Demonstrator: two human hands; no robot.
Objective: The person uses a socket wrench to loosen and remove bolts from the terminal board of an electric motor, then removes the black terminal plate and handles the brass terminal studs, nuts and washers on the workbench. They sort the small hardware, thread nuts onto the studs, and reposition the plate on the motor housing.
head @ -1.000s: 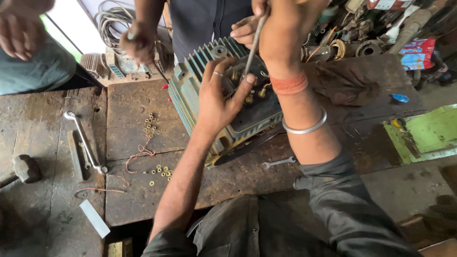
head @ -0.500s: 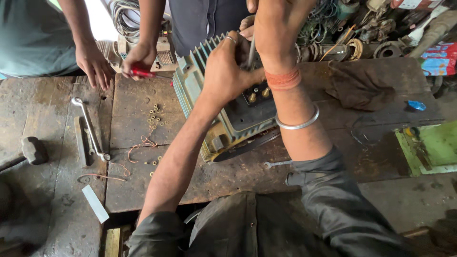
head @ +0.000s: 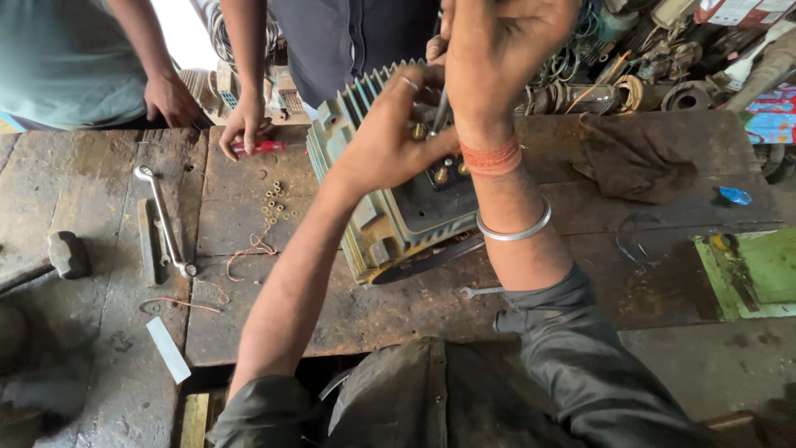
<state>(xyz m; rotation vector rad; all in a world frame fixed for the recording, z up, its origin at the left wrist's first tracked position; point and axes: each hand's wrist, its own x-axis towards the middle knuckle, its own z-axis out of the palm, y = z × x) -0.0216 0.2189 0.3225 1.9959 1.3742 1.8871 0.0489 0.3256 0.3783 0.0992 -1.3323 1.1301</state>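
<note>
Rough, stained wooden planks form the workbench [head: 108, 182], where a finned grey-green electric motor [head: 390, 220] lies tilted near the middle. On its terminal box, the left hand [head: 385, 141] rests with fingers curled over the brass studs; whether it pinches anything is hidden. Above, the right hand [head: 497, 54] is clenched around a thin metal tool [head: 439, 108], probably a screwdriver. Beside the motor, another person's hand [head: 245, 124] touches a red-handled screwdriver [head: 261, 148], near scattered brass nuts [head: 275, 201].

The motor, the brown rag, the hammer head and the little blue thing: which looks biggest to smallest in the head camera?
1. Finned motor, by far.
2. Brown rag.
3. Hammer head.
4. Small blue thing.
All lie on the bench at similar distance, so the order looks safe.
</note>
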